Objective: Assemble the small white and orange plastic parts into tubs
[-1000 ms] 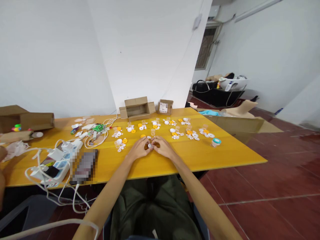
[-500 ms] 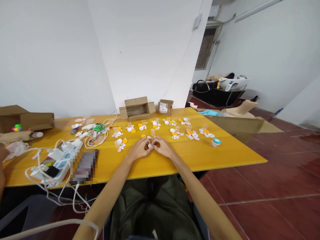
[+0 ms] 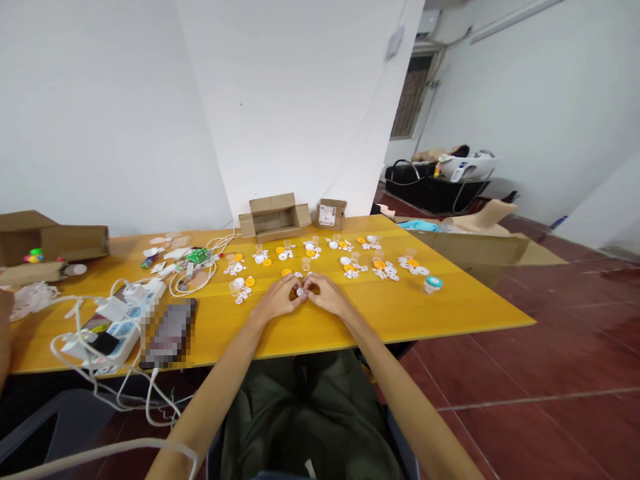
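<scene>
**Both hands closed on one small white part near the middle of the tabletop**

The fingers point(image 3: 291, 287) of the left hand point(image 3: 279, 299) and those of the right hand point(image 3: 329, 295) are curled and almost closed. Their tips meet around a small white round part point(image 3: 300, 291). Both hands pinch it together, just above the tabletop point(image 3: 450, 310), near the middle and a little closer to the near edge. The part is too small for its details to show. The two hands touch each other at the fingertips, and both wrists lie low over the wood.

Just behind the hands, many small plastic pieces are spread in loose groups toward the far edge: flat orange discs point(image 3: 249, 282), white pieces with holes point(image 3: 235, 269) and little clear cups point(image 3: 306, 264). A clear cup with a teal lid point(image 3: 433, 284) stands alone toward the right edge, well apart from the hands.

At the far edge an open cardboard box point(image 3: 274, 217) and a smaller box point(image 3: 330, 214) stand side by side. Toward the left edge there are a green circuit board point(image 3: 197, 255), a white power strip point(image 3: 120, 327) with tangled white cables point(image 3: 193, 280), and a flat dark device point(image 3: 167, 333) beside it, near the front edge. Another person's arm point(image 3: 4, 333) shows at the left edge of the tabletop.

The tabletop is smooth, yellow-orange and a little shiny.
</scene>
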### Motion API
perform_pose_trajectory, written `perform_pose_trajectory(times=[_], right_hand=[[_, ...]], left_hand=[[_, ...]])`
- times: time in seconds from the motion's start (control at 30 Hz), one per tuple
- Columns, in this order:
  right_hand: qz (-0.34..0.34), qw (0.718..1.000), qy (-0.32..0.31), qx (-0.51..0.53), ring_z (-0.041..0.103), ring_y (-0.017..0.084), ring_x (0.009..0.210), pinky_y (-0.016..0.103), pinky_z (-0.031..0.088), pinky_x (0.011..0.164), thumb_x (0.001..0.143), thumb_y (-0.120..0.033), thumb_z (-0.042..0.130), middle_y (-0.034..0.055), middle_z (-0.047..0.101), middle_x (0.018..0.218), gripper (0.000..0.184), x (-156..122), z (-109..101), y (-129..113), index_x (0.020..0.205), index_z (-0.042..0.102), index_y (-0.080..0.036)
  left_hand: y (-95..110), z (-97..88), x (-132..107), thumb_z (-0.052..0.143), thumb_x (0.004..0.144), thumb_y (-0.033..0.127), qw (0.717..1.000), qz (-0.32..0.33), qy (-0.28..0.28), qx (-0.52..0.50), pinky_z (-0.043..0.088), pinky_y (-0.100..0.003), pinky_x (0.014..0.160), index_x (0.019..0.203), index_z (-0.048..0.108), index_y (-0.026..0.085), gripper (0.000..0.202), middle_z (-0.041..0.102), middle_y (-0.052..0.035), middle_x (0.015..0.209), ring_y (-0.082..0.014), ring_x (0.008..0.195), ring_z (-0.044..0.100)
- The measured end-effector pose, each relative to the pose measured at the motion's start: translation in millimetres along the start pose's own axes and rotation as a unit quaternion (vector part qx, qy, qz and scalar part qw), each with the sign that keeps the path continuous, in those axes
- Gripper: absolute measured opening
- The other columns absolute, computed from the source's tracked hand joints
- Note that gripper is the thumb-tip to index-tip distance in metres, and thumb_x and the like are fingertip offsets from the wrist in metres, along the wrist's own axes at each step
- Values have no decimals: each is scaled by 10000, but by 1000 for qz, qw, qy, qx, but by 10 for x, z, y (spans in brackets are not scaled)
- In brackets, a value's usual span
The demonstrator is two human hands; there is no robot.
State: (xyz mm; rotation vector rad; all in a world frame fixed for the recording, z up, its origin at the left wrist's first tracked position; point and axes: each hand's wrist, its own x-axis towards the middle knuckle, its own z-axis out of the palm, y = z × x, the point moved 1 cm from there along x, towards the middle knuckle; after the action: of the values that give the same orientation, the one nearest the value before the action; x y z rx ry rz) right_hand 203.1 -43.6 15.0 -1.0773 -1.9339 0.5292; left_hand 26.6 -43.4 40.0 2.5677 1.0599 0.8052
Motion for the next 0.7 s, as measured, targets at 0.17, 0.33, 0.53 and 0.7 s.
perform_pose_trajectory(times=[0.17, 0.33, 0.53, 0.7], right_hand=[[7, 1000, 0, -7, 639, 200, 833, 315, 488, 778, 756, -150, 639, 16, 685, 840, 94, 1, -7, -21, 724, 609, -233], [7, 1000, -1, -4, 634, 195, 823, 310, 485, 769, 748, -146, 637, 12, 682, 835, 99, 3, -5, -2, 721, 597, -232], [9, 1000, 4, -3, 630, 190, 802, 305, 485, 754, 749, -159, 645, 5, 676, 817, 89, -3, -4, 3, 732, 601, -234], [11, 1000, 2, 2, 635, 188, 797, 301, 484, 746, 762, -162, 642, 8, 678, 817, 87, -6, -17, -28, 732, 597, -231]], left_hand=[[3, 0, -3, 591, 862, 284, 1000, 4, 3, -1, 514, -318, 815, 851, 572, 237, 52, 627, -19, 884, -193, 815, 613], [6, -3, -1, 583, 867, 296, 1000, 0, -2, 2, 509, -319, 822, 861, 572, 236, 61, 621, -17, 881, -193, 823, 608], [0, 0, -3, 586, 873, 301, 1000, 0, -4, -1, 511, -320, 828, 871, 582, 238, 63, 626, -18, 892, -192, 825, 606], [3, -3, -5, 581, 872, 296, 1000, 6, -3, -6, 515, -319, 828, 882, 584, 240, 57, 634, -19, 906, -190, 821, 610]])
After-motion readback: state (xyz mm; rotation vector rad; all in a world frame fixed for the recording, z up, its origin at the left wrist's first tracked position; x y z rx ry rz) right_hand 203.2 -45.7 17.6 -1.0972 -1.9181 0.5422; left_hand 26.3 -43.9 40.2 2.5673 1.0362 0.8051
